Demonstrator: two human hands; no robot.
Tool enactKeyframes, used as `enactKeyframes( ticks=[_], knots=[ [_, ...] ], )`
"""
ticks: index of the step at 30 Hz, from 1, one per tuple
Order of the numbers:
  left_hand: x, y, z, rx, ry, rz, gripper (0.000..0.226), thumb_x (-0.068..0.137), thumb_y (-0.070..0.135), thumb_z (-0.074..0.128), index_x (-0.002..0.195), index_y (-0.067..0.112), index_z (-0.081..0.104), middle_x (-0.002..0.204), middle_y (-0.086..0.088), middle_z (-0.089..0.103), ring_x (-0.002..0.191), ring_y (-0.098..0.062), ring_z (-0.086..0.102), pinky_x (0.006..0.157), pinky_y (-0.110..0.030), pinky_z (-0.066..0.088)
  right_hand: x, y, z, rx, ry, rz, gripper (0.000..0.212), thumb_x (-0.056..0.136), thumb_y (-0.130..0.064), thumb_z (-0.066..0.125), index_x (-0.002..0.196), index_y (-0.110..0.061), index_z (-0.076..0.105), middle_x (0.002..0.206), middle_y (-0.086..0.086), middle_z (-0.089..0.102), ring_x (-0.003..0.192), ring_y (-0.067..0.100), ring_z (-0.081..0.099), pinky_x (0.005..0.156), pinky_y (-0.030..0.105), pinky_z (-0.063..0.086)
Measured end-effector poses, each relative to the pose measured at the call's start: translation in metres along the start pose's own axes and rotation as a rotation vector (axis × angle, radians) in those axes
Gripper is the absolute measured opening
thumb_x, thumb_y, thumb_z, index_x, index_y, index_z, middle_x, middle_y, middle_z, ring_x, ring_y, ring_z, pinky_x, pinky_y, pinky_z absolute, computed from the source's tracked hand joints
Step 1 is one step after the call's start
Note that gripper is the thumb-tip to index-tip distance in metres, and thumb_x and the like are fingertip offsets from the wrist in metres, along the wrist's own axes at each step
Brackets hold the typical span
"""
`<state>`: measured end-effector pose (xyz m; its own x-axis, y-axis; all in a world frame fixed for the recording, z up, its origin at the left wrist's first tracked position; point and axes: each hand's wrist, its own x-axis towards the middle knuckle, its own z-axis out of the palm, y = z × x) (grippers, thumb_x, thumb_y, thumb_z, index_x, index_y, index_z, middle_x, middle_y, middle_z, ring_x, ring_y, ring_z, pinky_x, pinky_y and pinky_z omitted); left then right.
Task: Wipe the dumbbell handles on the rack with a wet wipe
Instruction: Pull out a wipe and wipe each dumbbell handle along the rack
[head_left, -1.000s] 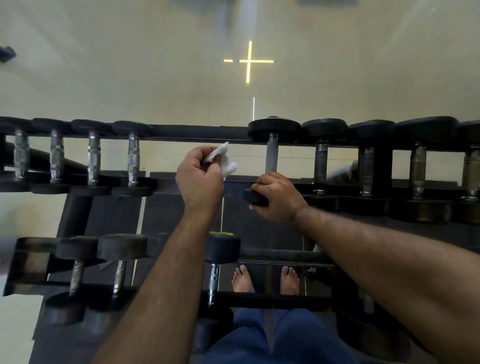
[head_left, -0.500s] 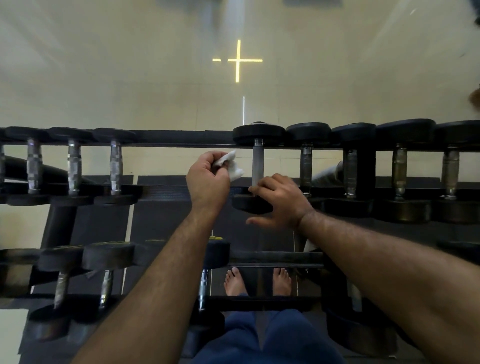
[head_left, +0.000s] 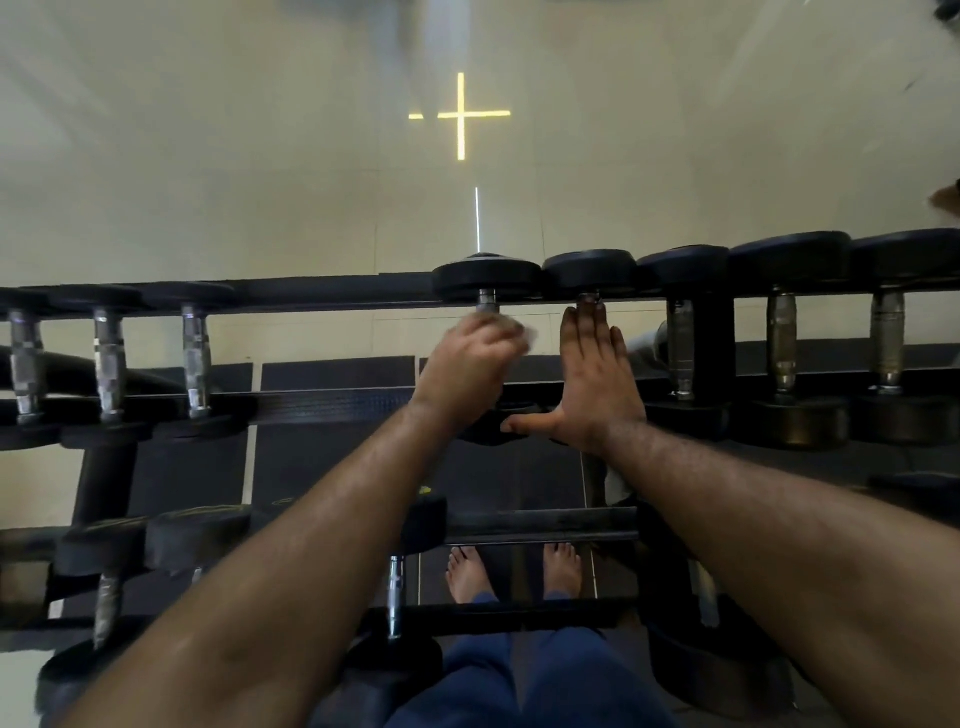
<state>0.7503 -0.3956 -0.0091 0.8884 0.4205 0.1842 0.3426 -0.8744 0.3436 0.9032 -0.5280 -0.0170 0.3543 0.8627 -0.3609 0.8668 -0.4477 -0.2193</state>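
Observation:
A black dumbbell (head_left: 487, 278) lies across the top tier of the rack (head_left: 322, 402), its metal handle (head_left: 487, 301) mostly covered. My left hand (head_left: 465, 366) is curled over that handle and holds the white wet wipe (head_left: 524, 332), of which only a blurred edge shows. My right hand (head_left: 595, 382) lies flat with straight fingers over the neighbouring dumbbell (head_left: 589, 273) to the right, its thumb stretched left against the near head of the wiped dumbbell.
More dumbbells line the top tier on the left (head_left: 109, 364) and right (head_left: 782, 343). A lower tier (head_left: 540, 525) holds further dumbbells (head_left: 395, 592). My bare feet (head_left: 511, 571) stand on the dark mat under the rack. A pale floor lies beyond.
My left hand moved right from beside the handle onto it, with the wipe. My right hand left the dumbbell's near head and flattened over the neighbouring dumbbell.

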Motion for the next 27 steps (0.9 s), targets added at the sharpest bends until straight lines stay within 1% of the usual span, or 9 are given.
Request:
enactKeyframes(
  ticks=[3, 9, 11, 15, 17, 19, 21, 23, 27],
  knots=[
    [-0.012, -0.009, -0.015, 0.041, -0.197, 0.232, 0.03, 0.087, 0.019, 0.073, 0.116, 0.022, 0.077, 0.115, 0.002, 0.076, 0.113, -0.022, 0.066, 0.093, -0.045, 0.056, 0.0, 0.0, -0.001, 0.013, 0.019, -0.011, 0.171, 0.042, -0.119, 0.017, 0.166, -0.008, -0.024, 0.171, 0.013, -0.039, 0.159, 0.029, -0.034, 0.134, 0.048, -0.008],
    [0.027, -0.013, -0.024, 0.19, 0.165, 0.088, 0.03, 0.092, 0.003, 0.061, 0.115, 0.015, 0.077, 0.113, 0.0, 0.076, 0.096, -0.023, 0.067, 0.085, -0.034, 0.056, -0.003, -0.001, -0.003, 0.058, 0.032, -0.014, 0.173, 0.045, -0.118, 0.036, 0.169, -0.008, -0.014, 0.175, 0.014, -0.029, 0.162, 0.029, -0.026, 0.135, 0.048, -0.003],
    [0.04, -0.01, -0.017, 0.273, -0.008, 0.213, 0.026, 0.088, 0.006, 0.065, 0.108, 0.017, 0.077, 0.103, 0.002, 0.076, 0.091, -0.022, 0.066, 0.08, -0.036, 0.057, -0.003, 0.001, -0.004, 0.082, 0.016, -0.012, 0.175, 0.043, -0.118, 0.038, 0.169, -0.008, -0.014, 0.175, 0.013, -0.028, 0.162, 0.028, -0.026, 0.135, 0.047, -0.002],
    [0.025, -0.007, -0.022, 0.239, -0.62, 0.415, 0.012, 0.086, 0.026, 0.073, 0.097, 0.027, 0.077, 0.091, 0.006, 0.072, 0.094, -0.021, 0.066, 0.086, -0.042, 0.056, -0.002, 0.003, -0.003, 0.09, 0.024, -0.025, 0.177, 0.041, -0.118, 0.037, 0.169, -0.007, -0.012, 0.176, 0.014, -0.025, 0.163, 0.028, -0.024, 0.135, 0.045, -0.003],
    [0.012, -0.012, -0.034, 0.042, -0.515, 0.34, 0.022, 0.086, 0.018, 0.071, 0.103, 0.028, 0.079, 0.1, 0.007, 0.076, 0.1, -0.019, 0.068, 0.093, -0.039, 0.055, -0.002, 0.004, -0.002, 0.077, 0.024, -0.024, 0.175, 0.043, -0.118, 0.038, 0.169, -0.006, -0.012, 0.176, 0.014, -0.025, 0.163, 0.029, -0.024, 0.134, 0.043, -0.005],
    [0.011, -0.014, -0.044, -0.105, -0.243, 0.188, 0.032, 0.087, 0.005, 0.067, 0.108, 0.024, 0.08, 0.108, 0.005, 0.078, 0.104, -0.015, 0.07, 0.095, -0.033, 0.053, -0.002, 0.004, -0.001, 0.077, 0.028, -0.023, 0.175, 0.044, -0.117, 0.039, 0.169, -0.007, -0.012, 0.176, 0.014, -0.024, 0.163, 0.029, -0.023, 0.134, 0.043, -0.005],
    [0.021, -0.012, -0.044, -0.075, -0.002, 0.049, 0.033, 0.089, 0.001, 0.063, 0.109, 0.02, 0.081, 0.11, 0.003, 0.078, 0.104, -0.017, 0.07, 0.093, -0.034, 0.055, -0.003, 0.002, -0.002, 0.071, 0.026, -0.024, 0.175, 0.044, -0.117, 0.04, 0.169, -0.007, -0.011, 0.177, 0.014, -0.023, 0.163, 0.029, -0.023, 0.134, 0.043, -0.006],
    [0.034, -0.009, -0.034, 0.06, 0.055, 0.04, 0.031, 0.089, 0.003, 0.065, 0.111, 0.019, 0.08, 0.112, 0.002, 0.078, 0.104, -0.021, 0.071, 0.092, -0.038, 0.057, -0.004, 0.001, -0.003, 0.062, 0.022, -0.013, 0.176, 0.042, -0.119, 0.037, 0.17, -0.007, -0.011, 0.177, 0.014, -0.023, 0.163, 0.028, -0.024, 0.133, 0.042, -0.007],
    [0.028, -0.004, -0.022, 0.243, -0.519, 0.358, 0.021, 0.09, 0.029, 0.069, 0.11, 0.03, 0.075, 0.104, 0.007, 0.074, 0.101, -0.02, 0.068, 0.085, -0.04, 0.058, -0.004, 0.001, -0.006, 0.075, 0.026, -0.015, 0.177, 0.039, -0.12, 0.027, 0.17, -0.007, -0.011, 0.176, 0.013, -0.025, 0.163, 0.028, -0.025, 0.134, 0.044, -0.005]
  ],
)
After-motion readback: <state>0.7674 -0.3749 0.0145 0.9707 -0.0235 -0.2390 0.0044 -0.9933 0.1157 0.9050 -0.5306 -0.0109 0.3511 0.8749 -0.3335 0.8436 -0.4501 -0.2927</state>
